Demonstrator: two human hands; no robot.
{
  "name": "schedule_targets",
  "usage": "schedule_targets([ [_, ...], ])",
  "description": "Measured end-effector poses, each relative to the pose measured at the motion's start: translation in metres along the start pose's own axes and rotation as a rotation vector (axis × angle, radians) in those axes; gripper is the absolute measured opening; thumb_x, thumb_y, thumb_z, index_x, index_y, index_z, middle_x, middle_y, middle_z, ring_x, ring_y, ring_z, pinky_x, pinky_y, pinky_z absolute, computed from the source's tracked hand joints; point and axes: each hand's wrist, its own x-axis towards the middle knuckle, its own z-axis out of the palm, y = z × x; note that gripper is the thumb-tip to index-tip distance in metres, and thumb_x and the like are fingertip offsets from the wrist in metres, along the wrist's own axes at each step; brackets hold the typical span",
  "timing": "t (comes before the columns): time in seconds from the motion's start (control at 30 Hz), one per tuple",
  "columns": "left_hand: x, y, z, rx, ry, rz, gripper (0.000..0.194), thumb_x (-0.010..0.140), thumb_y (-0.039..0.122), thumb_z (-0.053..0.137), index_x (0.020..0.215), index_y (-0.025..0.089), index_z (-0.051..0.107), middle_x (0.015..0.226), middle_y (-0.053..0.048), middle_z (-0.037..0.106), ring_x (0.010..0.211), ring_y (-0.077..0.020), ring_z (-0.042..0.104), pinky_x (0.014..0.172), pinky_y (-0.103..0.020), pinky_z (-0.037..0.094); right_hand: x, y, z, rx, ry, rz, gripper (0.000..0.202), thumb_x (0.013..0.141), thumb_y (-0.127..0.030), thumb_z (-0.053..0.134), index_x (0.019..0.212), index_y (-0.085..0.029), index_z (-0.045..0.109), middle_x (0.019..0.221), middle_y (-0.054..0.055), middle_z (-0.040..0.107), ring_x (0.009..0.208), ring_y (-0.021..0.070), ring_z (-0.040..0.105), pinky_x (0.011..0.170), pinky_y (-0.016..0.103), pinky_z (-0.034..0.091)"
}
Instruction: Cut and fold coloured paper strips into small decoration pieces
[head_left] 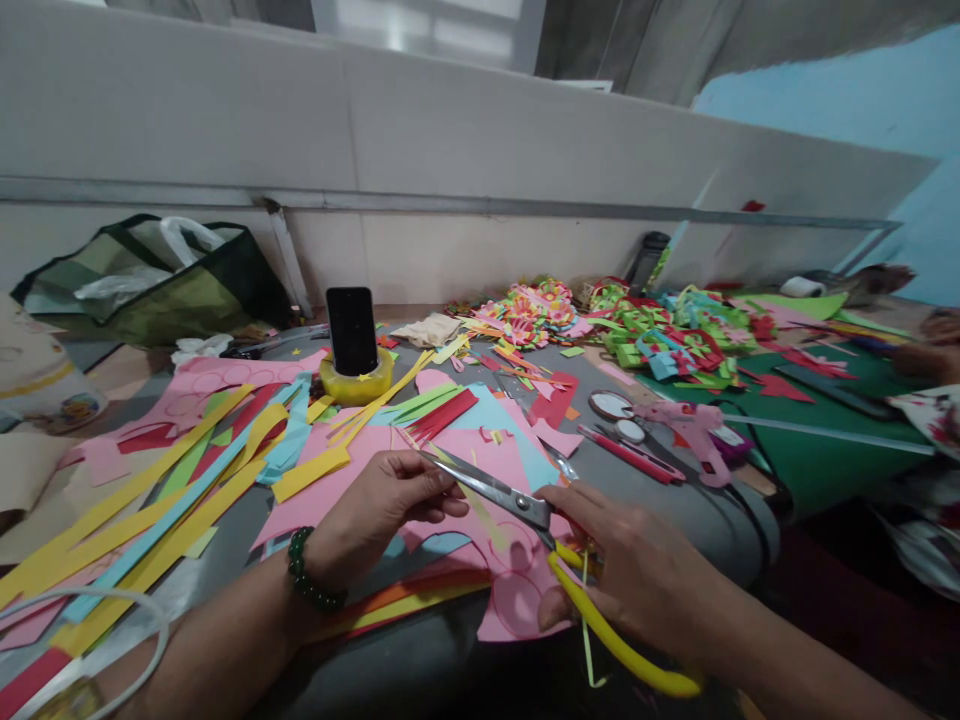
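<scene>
My right hand (626,570) is wrapped round the yellow handles of a pair of scissors (510,498), whose blades point left and away from me. A thin pale green strip (587,630) hangs down by the handles. At the blade tips is my left hand (409,490), its thumb and fingers pinched together. What they pinch, if anything, is too small to make out. Beneath both hands lie pink paper sheets (360,455), some marked with circles. Beyond the blades is a bundle of red strips (448,415) beside green ones (420,402).
Long yellow strips (169,515) spread across the left side. A phone (352,332) stands in a yellow tape roll (356,383). At the right lie a pink glue gun (694,430) and a red cutter (634,457). Paper flowers (536,312) are heaped behind; another person's hand (930,365) shows far right.
</scene>
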Motion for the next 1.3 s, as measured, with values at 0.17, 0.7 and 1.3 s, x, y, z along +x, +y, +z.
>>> schedule_targets([
  [0.17, -0.001, 0.000, -0.001, -0.003, -0.010, 0.000, 0.018, 0.071, 0.032, 0.069, 0.072, 0.014, 0.067, 0.068, -0.005, 0.072, 0.063, -0.0117, 0.066, 0.061, -0.020, 0.048, -0.002, 0.003, 0.004, -0.045, 0.021, -0.015, 0.070, 0.065, -0.065, 0.061, 0.115, -0.017, 0.053, 0.098, 0.013, 0.062, 0.080, 0.0266, 0.063, 0.069, 0.037, 0.049],
  [0.7, -0.001, 0.001, -0.001, 0.019, -0.020, 0.000, 0.020, 0.070, 0.033, 0.070, 0.073, 0.014, 0.066, 0.069, -0.005, 0.071, 0.065, -0.0129, 0.066, 0.062, -0.020, 0.048, -0.004, 0.003, 0.008, -0.021, 0.075, -0.026, 0.060, 0.065, -0.056, 0.067, 0.110, -0.017, 0.058, 0.090, 0.010, 0.066, 0.072, 0.0237, 0.065, 0.061, 0.032, 0.049],
  [1.3, 0.000, 0.010, -0.008, -0.066, 0.017, 0.076, 0.019, 0.070, 0.034, 0.071, 0.071, 0.015, 0.065, 0.070, -0.002, 0.069, 0.066, -0.0116, 0.065, 0.060, -0.019, 0.044, 0.054, 0.075, 0.006, -0.329, 0.032, 0.355, 0.032, 0.087, -0.034, 0.038, 0.103, -0.012, 0.056, 0.094, 0.017, 0.066, 0.082, 0.0271, 0.063, 0.058, 0.029, 0.038],
])
